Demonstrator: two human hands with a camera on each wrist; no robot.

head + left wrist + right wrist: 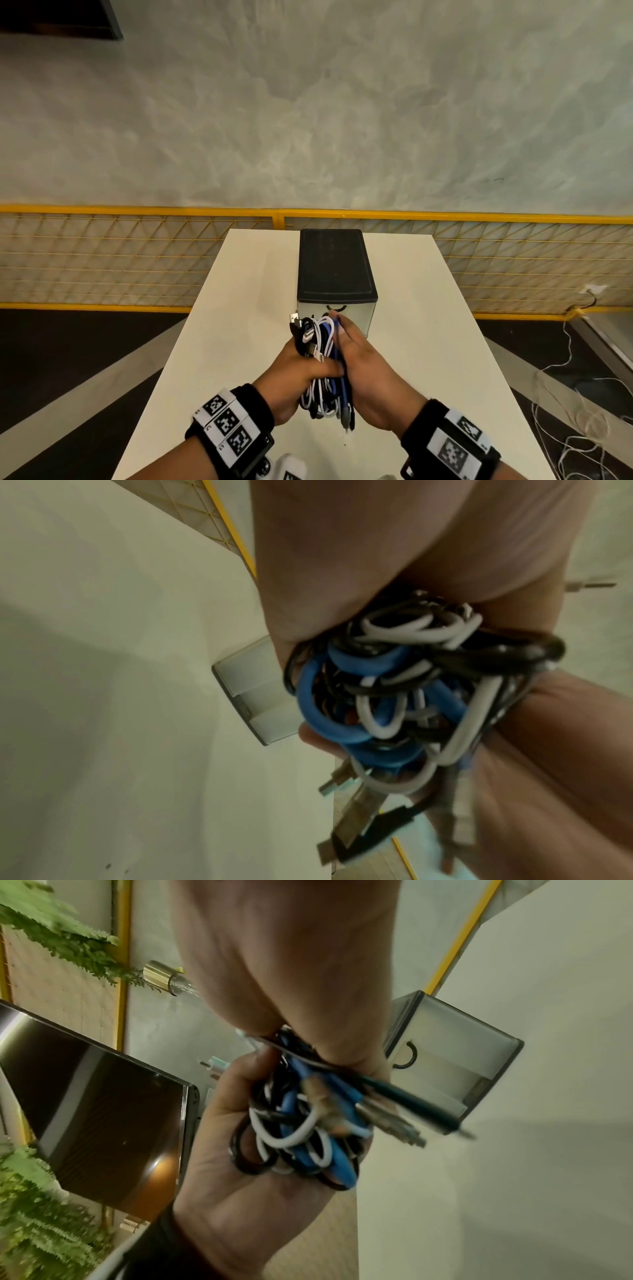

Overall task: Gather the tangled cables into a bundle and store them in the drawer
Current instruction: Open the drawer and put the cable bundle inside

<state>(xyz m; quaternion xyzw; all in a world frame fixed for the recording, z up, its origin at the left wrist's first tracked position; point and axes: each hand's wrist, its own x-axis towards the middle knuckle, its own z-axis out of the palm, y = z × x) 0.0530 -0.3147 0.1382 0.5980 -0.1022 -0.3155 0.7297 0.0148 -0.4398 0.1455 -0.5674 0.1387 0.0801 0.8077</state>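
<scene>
A tangled bundle of black, white and blue cables [323, 359] [394, 696] [301, 1123] hangs just above the white table [239, 308], held between both hands. My left hand [308, 370] grips it from the left, thumb laid across the middle; in the right wrist view its palm [240, 1150] cups the loops. My right hand [346, 342] closes on the bundle's right side, fingers running along it toward the drawer. Several plug ends stick out at both ends. The drawer unit [337, 270], black-topped, stands right behind the bundle. Its translucent drawer front [445, 1047] is closed, with a black handle [407, 1056].
A yellow mesh fence [137, 257] runs behind the table's far edge. Loose white cords [565, 394] lie on the floor to the right. A white object [287, 466] sits at the table's near edge. A dark screen [95, 1110] and ferns show beyond the table.
</scene>
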